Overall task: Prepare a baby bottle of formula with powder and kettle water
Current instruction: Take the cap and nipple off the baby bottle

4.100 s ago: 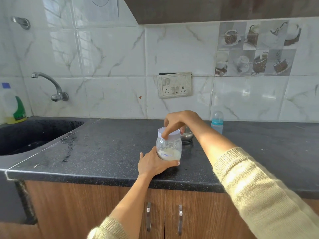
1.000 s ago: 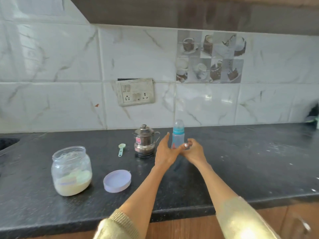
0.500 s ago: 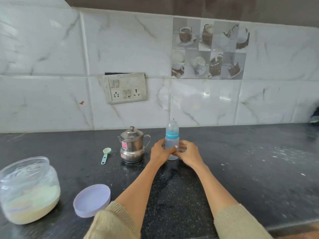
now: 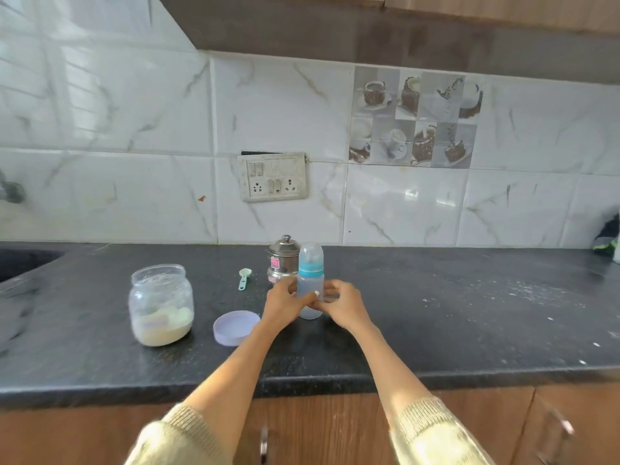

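A clear baby bottle point(image 4: 310, 280) with a blue collar and a clear cap stands upright on the black counter point(image 4: 469, 323). My left hand point(image 4: 285, 303) grips its lower body from the left, and my right hand point(image 4: 342, 305) holds it from the right. An open glass jar point(image 4: 161, 305) with cream powder at the bottom stands to the left. Its lilac lid point(image 4: 235, 327) lies upside down beside my left wrist. A small green scoop point(image 4: 244, 278) lies behind the lid. A small steel kettle point(image 4: 283, 260) with a lid stands just behind the bottle.
A switch and socket plate point(image 4: 272, 176) is on the tiled wall behind. The sink edge point(image 4: 23, 260) shows at the far left. White specks are scattered over the counter on the right. A dark and green object point(image 4: 609, 238) sits at the far right edge.
The jar's lid came off and now lies on the counter. Both hands closed on the bottle and drew it nearer, in front of the kettle. The camera pulled back.
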Tool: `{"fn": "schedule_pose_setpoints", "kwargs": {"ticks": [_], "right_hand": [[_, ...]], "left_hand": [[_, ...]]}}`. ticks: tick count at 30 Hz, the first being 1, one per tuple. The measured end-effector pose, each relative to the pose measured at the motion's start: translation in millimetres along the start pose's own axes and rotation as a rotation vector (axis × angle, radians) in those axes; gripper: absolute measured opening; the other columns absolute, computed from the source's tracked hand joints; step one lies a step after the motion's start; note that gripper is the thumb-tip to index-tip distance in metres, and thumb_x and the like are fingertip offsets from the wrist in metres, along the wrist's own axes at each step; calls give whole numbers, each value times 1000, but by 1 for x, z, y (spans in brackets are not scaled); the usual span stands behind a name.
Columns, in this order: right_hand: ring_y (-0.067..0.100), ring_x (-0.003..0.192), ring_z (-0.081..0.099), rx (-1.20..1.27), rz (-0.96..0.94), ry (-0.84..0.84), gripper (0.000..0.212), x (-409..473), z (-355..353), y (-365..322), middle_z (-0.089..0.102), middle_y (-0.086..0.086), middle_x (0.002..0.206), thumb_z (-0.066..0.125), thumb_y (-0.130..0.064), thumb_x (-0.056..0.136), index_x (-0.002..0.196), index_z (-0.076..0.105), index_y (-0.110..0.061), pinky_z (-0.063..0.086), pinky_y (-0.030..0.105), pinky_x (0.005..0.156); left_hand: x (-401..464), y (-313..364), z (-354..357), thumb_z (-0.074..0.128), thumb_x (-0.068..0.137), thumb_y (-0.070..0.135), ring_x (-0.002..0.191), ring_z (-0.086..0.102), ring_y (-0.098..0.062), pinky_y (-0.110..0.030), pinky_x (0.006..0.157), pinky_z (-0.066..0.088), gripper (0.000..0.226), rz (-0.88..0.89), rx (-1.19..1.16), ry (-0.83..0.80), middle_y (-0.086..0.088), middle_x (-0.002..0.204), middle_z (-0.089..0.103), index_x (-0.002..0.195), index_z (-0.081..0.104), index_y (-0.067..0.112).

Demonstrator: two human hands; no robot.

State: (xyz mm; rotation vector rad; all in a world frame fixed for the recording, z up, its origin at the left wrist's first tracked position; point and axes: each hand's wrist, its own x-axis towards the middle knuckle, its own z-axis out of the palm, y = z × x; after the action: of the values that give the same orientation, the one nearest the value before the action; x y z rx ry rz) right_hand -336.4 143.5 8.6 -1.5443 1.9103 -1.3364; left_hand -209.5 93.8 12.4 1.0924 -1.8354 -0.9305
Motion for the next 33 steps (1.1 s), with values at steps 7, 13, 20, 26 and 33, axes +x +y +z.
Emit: {"fn": "schedule_pose_setpoints", "kwargs": {"ticks": [7, 13, 20, 26, 33], "right_hand": [[9, 90, 60, 27, -68, 9, 52, -45, 17, -27, 68, 4, 112, 81, -29, 71, 116, 63, -11, 42, 9, 65], [20, 86, 63, -270, -36, -279, 38, -59, 11, -47, 70, 7, 102, 79, -22, 72, 106, 66, -10, 51, 31, 74], [31, 90, 66, -417, -53, -116, 30, -22, -24, -100, 67, 20, 111, 48, -5, 91, 117, 62, -3, 54, 40, 84], [28, 72, 72, -511, -87, -182, 58, -8, -15, -147, 73, 12, 83, 60, -64, 77, 93, 71, -8, 57, 34, 70], [21, 71, 71, -705, -76, -339, 49, 2, -12, -164, 72, 7, 84, 77, -47, 70, 100, 71, -8, 58, 32, 78]], "left_hand": [[-48, 5, -36, 73, 77, 35, 104, 61, -23, -34, 91, 49, 52, 7, 60, 66, -8, 117, 65, 120, 59, 10], [-70, 9, -38, 77, 66, 50, 85, 61, -19, -27, 73, 45, 59, -25, 92, 237, -3, 96, 67, 106, 61, 9], [-65, 20, -42, 73, 72, 47, 74, 60, -22, -28, 59, 41, 44, 66, 17, 319, 1, 71, 62, 85, 61, 7], [-62, 17, -38, 72, 77, 37, 61, 48, -15, -15, 48, 31, 32, 78, 4, 342, 5, 61, 52, 77, 56, 9], [-57, 10, -39, 73, 75, 36, 59, 49, -9, -13, 47, 35, 31, 116, -14, 329, 3, 69, 57, 86, 62, 9]]}}
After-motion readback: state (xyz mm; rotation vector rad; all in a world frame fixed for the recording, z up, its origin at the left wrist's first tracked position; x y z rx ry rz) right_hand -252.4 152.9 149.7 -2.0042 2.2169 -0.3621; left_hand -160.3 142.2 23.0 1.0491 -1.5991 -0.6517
